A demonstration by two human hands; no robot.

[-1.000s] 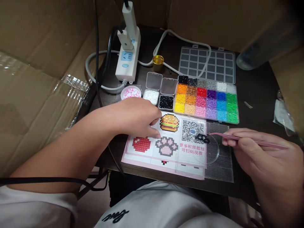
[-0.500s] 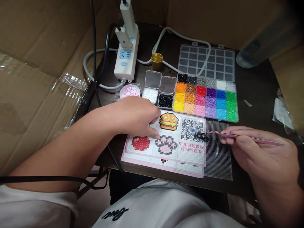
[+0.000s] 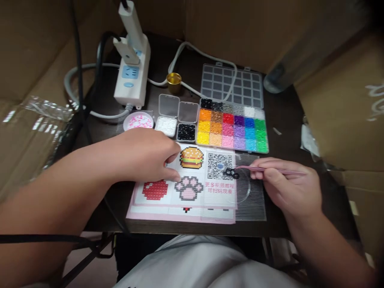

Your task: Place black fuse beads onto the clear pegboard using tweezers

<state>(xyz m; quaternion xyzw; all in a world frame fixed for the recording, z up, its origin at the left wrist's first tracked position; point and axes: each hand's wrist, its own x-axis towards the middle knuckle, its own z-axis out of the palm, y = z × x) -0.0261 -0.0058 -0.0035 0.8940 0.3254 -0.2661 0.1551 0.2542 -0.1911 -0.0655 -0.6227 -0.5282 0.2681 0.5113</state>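
My left hand [image 3: 144, 154] lies on the printed pattern sheet [image 3: 196, 204], thumb apart from the bent index finger, with nothing seen between them. Its other fingers are tucked out of sight. Pixel pictures of a burger [image 3: 192, 157], a paw [image 3: 189, 188] and a red shape [image 3: 155, 189] show beside it. In my right hand [image 3: 292, 190] is a pair of pink tweezers [image 3: 244, 168], pinched between thumb and fingers. Their tips touch or hover at a small cluster of black beads [image 3: 231, 173] over the QR code, by the clear pegboard [image 3: 253, 204].
Behind the sheet stand a sorted bead box [image 3: 233, 125] with its lid open, small boxes of white beads [image 3: 166, 126] and black beads [image 3: 186, 132], and a dish of pink and white beads [image 3: 138, 121]. A power strip [image 3: 132, 76], gold cup [image 3: 174, 82] and cables lie farther back.
The whole view has shifted, so the table things appear farther left. Both hands keep nearly the same place on the sheet and board; the tweezers stay at the black beads.
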